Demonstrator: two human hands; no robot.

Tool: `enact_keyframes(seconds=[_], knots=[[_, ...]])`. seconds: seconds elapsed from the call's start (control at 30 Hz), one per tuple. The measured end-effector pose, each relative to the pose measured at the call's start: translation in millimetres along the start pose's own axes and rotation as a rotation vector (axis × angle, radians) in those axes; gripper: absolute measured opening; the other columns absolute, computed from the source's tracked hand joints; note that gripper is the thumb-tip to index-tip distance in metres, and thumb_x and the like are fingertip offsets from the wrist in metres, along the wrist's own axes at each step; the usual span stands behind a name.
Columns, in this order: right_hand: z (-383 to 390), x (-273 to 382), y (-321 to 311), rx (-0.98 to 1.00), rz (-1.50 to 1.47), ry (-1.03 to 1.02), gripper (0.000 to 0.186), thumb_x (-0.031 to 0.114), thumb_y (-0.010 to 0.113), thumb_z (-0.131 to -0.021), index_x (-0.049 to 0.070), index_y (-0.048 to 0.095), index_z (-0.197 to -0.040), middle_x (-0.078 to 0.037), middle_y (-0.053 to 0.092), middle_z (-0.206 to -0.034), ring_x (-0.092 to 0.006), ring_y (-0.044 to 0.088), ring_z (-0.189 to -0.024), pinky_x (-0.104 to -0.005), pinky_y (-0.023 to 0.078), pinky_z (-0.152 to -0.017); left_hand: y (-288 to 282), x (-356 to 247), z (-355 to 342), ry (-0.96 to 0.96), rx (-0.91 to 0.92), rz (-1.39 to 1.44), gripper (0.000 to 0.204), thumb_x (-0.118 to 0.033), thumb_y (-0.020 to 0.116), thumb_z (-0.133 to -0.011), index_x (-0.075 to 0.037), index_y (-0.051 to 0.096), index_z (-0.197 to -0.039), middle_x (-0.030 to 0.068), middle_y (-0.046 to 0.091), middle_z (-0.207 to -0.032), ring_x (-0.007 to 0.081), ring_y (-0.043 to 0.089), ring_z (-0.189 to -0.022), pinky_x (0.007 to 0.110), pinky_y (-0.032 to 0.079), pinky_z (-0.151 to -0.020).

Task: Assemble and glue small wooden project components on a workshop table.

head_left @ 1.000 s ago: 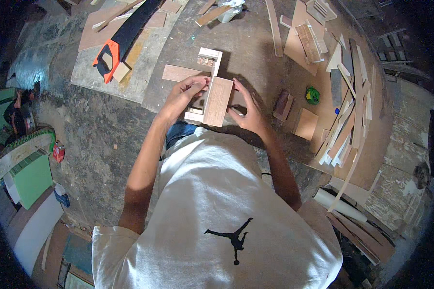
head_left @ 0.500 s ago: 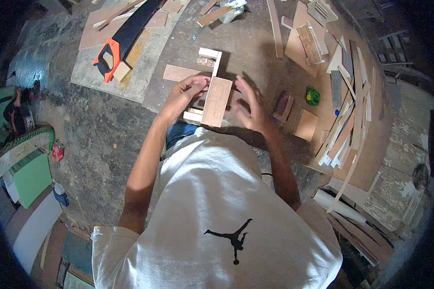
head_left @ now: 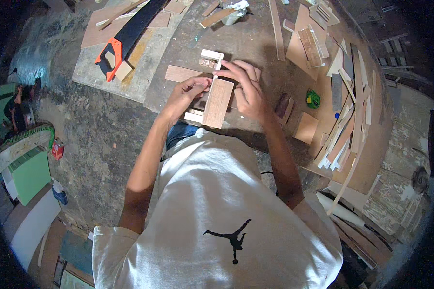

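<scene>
A small wooden assembly (head_left: 218, 103) stands at the bench's near edge: a flat brown board on the near side, a thin pale strip (head_left: 218, 68) running away from it, and pale end blocks. My left hand (head_left: 182, 98) is at its left side, thumb and forefinger pinched close to the strip. Whatever lies between those fingertips is hidden. From the right, my right hand (head_left: 248, 91) reaches over with fingers stretched out, fingertips touching the strip. Small notched wood pieces (head_left: 207, 63) sit by the far block (head_left: 211, 54). A thin board (head_left: 179, 73) lies left of the assembly.
An orange-handled handsaw (head_left: 112, 59) lies at the far left. A white cup (head_left: 234, 18) stands at the back. On the right are a green tape measure (head_left: 313, 98), a dark wood block (head_left: 284, 108), a square wood piece (head_left: 306, 126) and piled strips (head_left: 345, 125).
My right hand has moved left and away from me, from beside the board to the strip, its fingertips now touching it. The left hand keeps its pinch in about the same place.
</scene>
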State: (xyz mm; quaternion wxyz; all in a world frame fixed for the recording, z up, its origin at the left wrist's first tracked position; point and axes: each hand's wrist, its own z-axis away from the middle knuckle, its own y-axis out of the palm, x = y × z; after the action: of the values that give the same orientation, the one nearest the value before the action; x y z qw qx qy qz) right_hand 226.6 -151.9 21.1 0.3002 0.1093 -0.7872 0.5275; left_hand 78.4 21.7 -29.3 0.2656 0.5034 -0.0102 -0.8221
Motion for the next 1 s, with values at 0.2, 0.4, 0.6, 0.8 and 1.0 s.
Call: enact_keyframes(seconds=[0.2, 0.4, 0.6, 0.8, 1.0], knots=[[-2, -1, 4, -0.014, -0.004, 0.009, 0.068, -0.004, 0.05, -0.08, 0.008, 0.048, -0.147, -0.001, 0.068, -0.132, -0.0298, 0.046, -0.132, -0.0438, 0.03, -0.111, -7, 7, -7, -0.036, 0.013, 0.006, 0.029, -0.017, 0.058, -0.103, -0.004, 0.067, -0.127, 0.0019, 0.07, -0.119, 0.0101, 0.062, -0.109, 0.028, 0.048, -0.095], [-2, -1, 5, -0.017, -0.019, 0.008, 0.07, -0.005, 0.049, -0.079, 0.008, 0.048, -0.148, -0.001, 0.068, -0.131, -0.0301, 0.045, -0.133, -0.0443, 0.03, -0.11, -41, 22, -33, 0.699, -0.137, -0.999, 0.044, -0.009, 0.066, -0.089, -0.007, 0.062, -0.133, 0.0068, 0.067, -0.127, 0.0253, 0.061, -0.115, 0.036, 0.045, -0.099], [-2, 0, 6, -0.044, 0.006, 0.006, 0.067, -0.005, 0.046, -0.077, 0.003, 0.052, -0.143, -0.004, 0.07, -0.129, -0.0275, 0.048, -0.13, -0.0403, 0.028, -0.114, -47, 16, -36, 0.712, -0.027, -1.326, 0.055, -0.017, 0.071, -0.086, -0.011, 0.056, -0.139, 0.0072, 0.056, -0.142, 0.0277, 0.048, -0.13, 0.046, 0.032, -0.108], [-2, -1, 7, -0.027, -0.001, -0.002, 0.071, -0.006, 0.052, -0.077, 0.007, 0.049, -0.147, -0.001, 0.068, -0.132, -0.0288, 0.047, -0.13, -0.0427, 0.031, -0.109, -53, -1, -19, 0.686, 0.006, -1.274, 0.054, -0.021, 0.07, -0.09, -0.011, 0.055, -0.141, 0.0086, 0.056, -0.142, 0.0284, 0.049, -0.131, 0.044, 0.033, -0.106], [-2, 2, 7, -0.044, -0.008, 0.0, 0.067, -0.006, 0.048, -0.078, 0.004, 0.05, -0.144, -0.004, 0.07, -0.131, -0.026, 0.047, -0.13, -0.039, 0.028, -0.113, -48, -19, 5, 0.625, 0.087, -1.061, 0.05, -0.029, 0.064, -0.097, -0.01, 0.052, -0.142, 0.0113, 0.055, -0.143, 0.0303, 0.048, -0.134, 0.045, 0.032, -0.11]])
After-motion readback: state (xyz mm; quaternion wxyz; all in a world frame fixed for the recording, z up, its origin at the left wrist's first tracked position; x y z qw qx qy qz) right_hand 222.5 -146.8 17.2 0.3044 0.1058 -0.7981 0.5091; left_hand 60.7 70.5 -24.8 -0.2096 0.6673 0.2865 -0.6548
